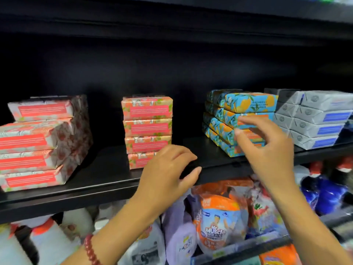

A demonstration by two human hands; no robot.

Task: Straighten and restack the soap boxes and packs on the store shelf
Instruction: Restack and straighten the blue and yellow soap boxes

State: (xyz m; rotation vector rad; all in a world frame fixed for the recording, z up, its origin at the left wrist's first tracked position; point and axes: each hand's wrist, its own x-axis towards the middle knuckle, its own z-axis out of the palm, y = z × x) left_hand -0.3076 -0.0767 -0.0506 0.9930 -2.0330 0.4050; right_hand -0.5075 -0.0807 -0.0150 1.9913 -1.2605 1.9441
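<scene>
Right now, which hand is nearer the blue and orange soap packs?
Right. The right hand hovers before the blue and orange soap packs; left hand grips the black shelf edge, leftward.

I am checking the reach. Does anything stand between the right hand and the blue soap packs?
Nothing visible does. The right hand, open, is directly before the blue soap packs; blur hides any contact. The left hand grips the shelf edge, aside.

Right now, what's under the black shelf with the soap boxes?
Under the black metal shelf sit white plastic jugs, a lilac bottle, an orange-and-blue refill pouch and dark blue bottles. The person's left forearm and right forearm cover whatever stands behind them.
</scene>
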